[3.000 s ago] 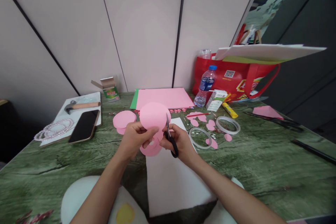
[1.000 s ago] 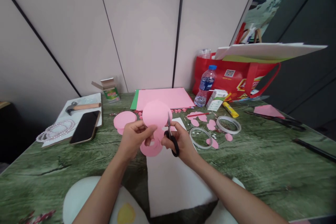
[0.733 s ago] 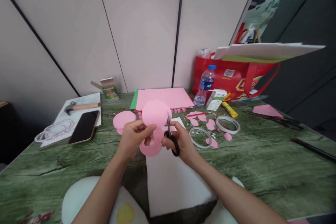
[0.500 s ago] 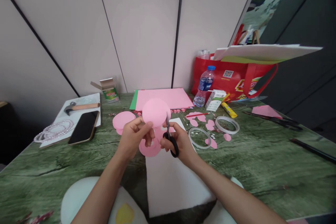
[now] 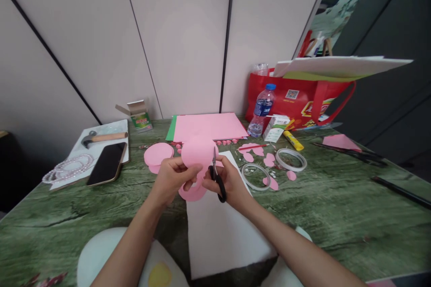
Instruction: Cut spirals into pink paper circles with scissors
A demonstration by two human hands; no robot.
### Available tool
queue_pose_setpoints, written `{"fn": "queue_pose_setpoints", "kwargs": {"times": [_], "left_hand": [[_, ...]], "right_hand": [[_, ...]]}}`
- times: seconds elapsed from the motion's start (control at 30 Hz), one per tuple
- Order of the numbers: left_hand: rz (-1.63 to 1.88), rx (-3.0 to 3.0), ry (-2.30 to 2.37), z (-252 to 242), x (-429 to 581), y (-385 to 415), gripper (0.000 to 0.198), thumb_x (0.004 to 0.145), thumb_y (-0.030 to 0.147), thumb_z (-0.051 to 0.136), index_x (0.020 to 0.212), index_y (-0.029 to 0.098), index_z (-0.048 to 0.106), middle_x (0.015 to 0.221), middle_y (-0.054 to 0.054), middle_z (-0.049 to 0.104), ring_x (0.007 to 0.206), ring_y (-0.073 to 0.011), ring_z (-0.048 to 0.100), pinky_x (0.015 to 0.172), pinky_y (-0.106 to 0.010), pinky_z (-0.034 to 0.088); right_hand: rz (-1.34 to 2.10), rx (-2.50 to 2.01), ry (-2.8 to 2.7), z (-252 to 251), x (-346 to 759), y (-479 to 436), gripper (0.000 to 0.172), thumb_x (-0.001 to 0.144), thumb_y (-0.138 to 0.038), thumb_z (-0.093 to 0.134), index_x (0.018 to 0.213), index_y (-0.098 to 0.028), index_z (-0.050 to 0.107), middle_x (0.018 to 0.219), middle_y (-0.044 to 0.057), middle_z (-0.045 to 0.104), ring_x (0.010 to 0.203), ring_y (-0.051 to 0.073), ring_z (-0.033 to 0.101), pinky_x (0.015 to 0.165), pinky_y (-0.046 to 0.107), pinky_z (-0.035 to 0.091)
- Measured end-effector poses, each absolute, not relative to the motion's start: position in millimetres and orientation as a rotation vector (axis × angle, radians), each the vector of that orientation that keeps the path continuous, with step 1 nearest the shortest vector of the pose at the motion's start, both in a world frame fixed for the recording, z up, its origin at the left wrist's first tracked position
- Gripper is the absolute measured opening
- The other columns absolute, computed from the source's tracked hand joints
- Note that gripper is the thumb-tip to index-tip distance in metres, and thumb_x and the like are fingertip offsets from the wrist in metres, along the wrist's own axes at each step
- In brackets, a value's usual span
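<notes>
Between thumb and fingers my left hand pinches the lower left edge of a round pink paper disc, held up above the table. My right hand grips black-handled scissors by the loops, blades pointing up at the disc's right edge. Whether the blades are closed on the paper I cannot tell. Under my hands lies another round pink piece, partly hidden, at the top of a white paper sheet. A stack of pink circles rests left of my left hand.
Pink sheets lie at the back. Two tape rolls and pink scraps are to the right, with a water bottle and red bag behind. A phone, hammer and bead string sit left.
The pink disc has tipped and dropped slightly between my hands. My right hand has turned the scissors a little, and the blades sit slightly lower at the disc's edge.
</notes>
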State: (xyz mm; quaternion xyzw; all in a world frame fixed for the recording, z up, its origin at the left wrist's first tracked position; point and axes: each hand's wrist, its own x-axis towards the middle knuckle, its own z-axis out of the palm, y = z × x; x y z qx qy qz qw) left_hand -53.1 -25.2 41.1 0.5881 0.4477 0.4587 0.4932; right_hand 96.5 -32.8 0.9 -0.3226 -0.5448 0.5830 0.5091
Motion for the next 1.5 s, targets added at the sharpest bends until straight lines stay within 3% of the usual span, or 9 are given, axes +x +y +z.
{"fn": "queue_pose_setpoints", "kwargs": {"times": [0.6, 1.1, 1.5], "left_hand": [[1.174, 1.418, 1.073, 39.7, -54.3, -24.0, 0.023, 0.069, 0.022, 0.063, 0.051, 0.012, 0.052, 0.04, 0.006, 0.048, 0.032, -0.0022, 0.037, 0.033, -0.015, 0.027], [1.216, 1.398, 1.077, 40.7, -56.1, -24.6, 0.026, 0.07, 0.021, 0.061, 0.05, 0.012, 0.048, 0.04, 0.006, 0.047, 0.032, -0.0013, 0.035, 0.034, -0.015, 0.026], [1.145, 1.263, 0.905, 43.5, -54.3, -26.7, 0.013, 0.075, 0.026, 0.058, 0.07, 0.015, 0.054, 0.051, 0.004, 0.057, 0.031, -0.0052, 0.044, 0.031, -0.017, 0.032]], "right_hand": [[1.409, -0.798, -1.264, 5.9, 95.9, -34.2, 0.054, 0.054, -0.03, 0.076, 0.093, -0.021, 0.039, 0.053, -0.01, 0.046, 0.045, 0.006, 0.037, 0.045, 0.019, 0.028], [1.369, -0.941, -1.259, 3.4, 95.7, -32.3, 0.053, 0.054, -0.034, 0.072, 0.094, -0.02, 0.04, 0.05, -0.008, 0.055, 0.039, 0.007, 0.044, 0.038, 0.018, 0.033], [1.37, -0.919, -1.331, 3.2, 95.4, -36.2, 0.052, 0.058, -0.034, 0.071, 0.096, -0.02, 0.039, 0.049, -0.008, 0.053, 0.04, 0.009, 0.046, 0.04, 0.02, 0.036]]}}
